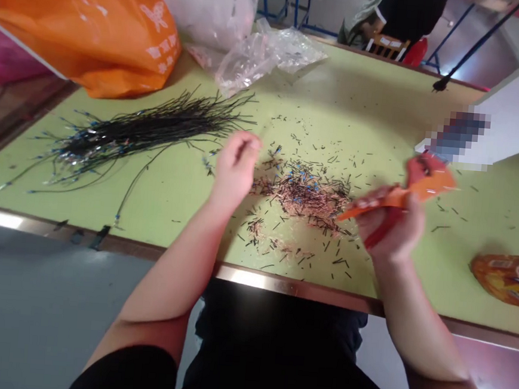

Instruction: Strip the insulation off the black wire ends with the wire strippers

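1. Progress, as I read it: a good amount of snipping looks done, since there's a messy pile [304,192] of short black bits, coppery strands and blue scraps on the worktop [153,222]. Can't tell whether the wires [157,126] left of the pile are finished or waiting, so no clue how much is left.
2. Those wires lie flat in a loose bundle, long axis mostly sideways and slanting a bit. The blue-tipped ends point away from the pile, the frayed-out black ends towards its far-left side. One stray curves down to the near edge, left of the pile.
3. The tool [426,182] is just right of the pile, in the right hand [402,233]. Its head points right and away from the person, handles slanting back towards the pile. Fingers are wrapped round the handles, which look spread apart.
4. The left hand [234,177] is at the pile's left side, fingers curled nearly closed. Can't tell if anything thin is pinched in there.
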